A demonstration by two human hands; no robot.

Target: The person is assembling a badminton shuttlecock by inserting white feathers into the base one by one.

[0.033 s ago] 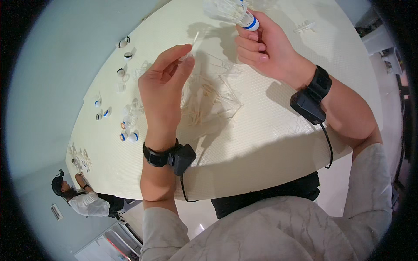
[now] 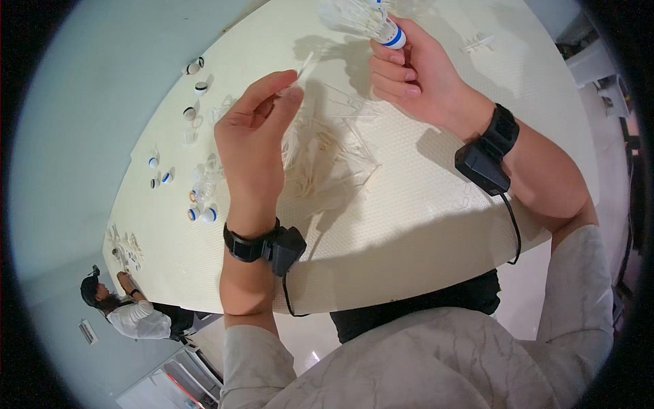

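Observation:
My right hand (image 2: 419,82) is closed around the white and blue base of a shuttlecock (image 2: 362,20), whose pale feathers point away to the upper left and run past the top edge. To its left, my left hand (image 2: 259,129) pinches a thin white feather (image 2: 306,65) between thumb and fingertips; its tip sticks up and looks blurred. Below and between the hands lies a loose pile of white feather pieces (image 2: 327,157) on the table. Part of that pile is hidden behind my left hand.
On the left of the pale, textured table (image 2: 409,232) stand several shuttlecock bases (image 2: 201,87) and clear rings (image 2: 204,174). A few white pieces (image 2: 478,42) lie at the upper right. Another person (image 2: 136,313) works at the table's far left end.
My left hand has shifted very slightly left, and the feather in it has tilted a little. My right hand with the shuttlecock has barely moved.

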